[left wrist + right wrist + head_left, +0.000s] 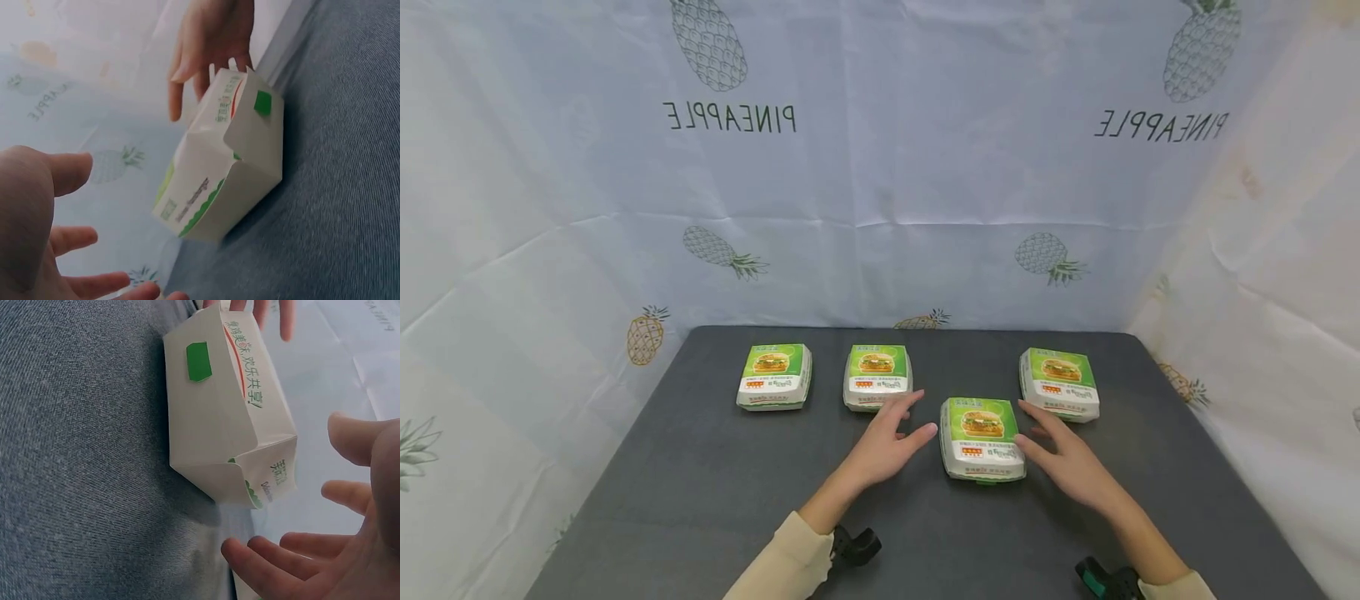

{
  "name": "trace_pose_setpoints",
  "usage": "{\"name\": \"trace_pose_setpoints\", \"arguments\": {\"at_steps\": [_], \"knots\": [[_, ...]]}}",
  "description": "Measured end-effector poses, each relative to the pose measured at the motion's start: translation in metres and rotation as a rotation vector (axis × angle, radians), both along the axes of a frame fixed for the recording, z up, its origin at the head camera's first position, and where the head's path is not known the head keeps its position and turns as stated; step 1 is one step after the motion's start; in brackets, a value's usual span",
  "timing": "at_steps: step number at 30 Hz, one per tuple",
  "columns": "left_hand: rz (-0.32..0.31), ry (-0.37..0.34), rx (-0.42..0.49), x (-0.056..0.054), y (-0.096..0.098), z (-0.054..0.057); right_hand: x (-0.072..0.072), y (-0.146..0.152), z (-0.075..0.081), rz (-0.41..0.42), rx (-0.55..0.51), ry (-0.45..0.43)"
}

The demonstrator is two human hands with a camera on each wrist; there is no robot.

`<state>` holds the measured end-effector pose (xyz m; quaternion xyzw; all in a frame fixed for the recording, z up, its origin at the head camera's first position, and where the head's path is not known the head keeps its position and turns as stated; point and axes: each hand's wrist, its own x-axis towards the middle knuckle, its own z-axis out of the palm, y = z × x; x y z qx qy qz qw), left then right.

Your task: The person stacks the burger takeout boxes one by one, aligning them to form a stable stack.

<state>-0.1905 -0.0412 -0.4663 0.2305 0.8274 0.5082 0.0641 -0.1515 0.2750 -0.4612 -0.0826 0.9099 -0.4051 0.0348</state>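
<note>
A closed burger box (982, 439), green and white with a burger picture on its lid, sits on the dark table between my two hands. To its left, my left hand (883, 446) hovers with fingers spread, apart from the box. On the other side my right hand (1066, 458) has its fingers extended close to the box's right edge; whether they touch it in the head view is hard to tell. In the right wrist view a gap shows between the fingers (294, 556) and the box (212, 406). The left wrist view also shows the left fingers (94, 284) clear of it.
Three matching burger boxes stand farther back: one at the left (775, 377), one at the middle (877, 377) beyond my left fingertips, and one at the right (1060, 383) beyond my right hand. White pineapple-print cloth (880, 183) hangs behind the grey table (700, 500).
</note>
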Motion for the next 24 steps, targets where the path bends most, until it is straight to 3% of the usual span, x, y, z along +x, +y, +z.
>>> {"name": "trace_pose_setpoints", "arguments": {"at_steps": [10, 16, 24], "knots": [[-0.072, -0.117, -0.023, -0.005, 0.026, -0.011, -0.009, -0.001, -0.006, -0.010, -0.082, -0.134], [-0.097, -0.124, -0.010, -0.008, 0.036, -0.020, -0.013, 0.000, -0.012, 0.015, -0.177, -0.165], [-0.097, -0.112, -0.031, -0.010, 0.045, -0.023, -0.014, 0.000, -0.016, 0.032, -0.244, -0.202]]}}
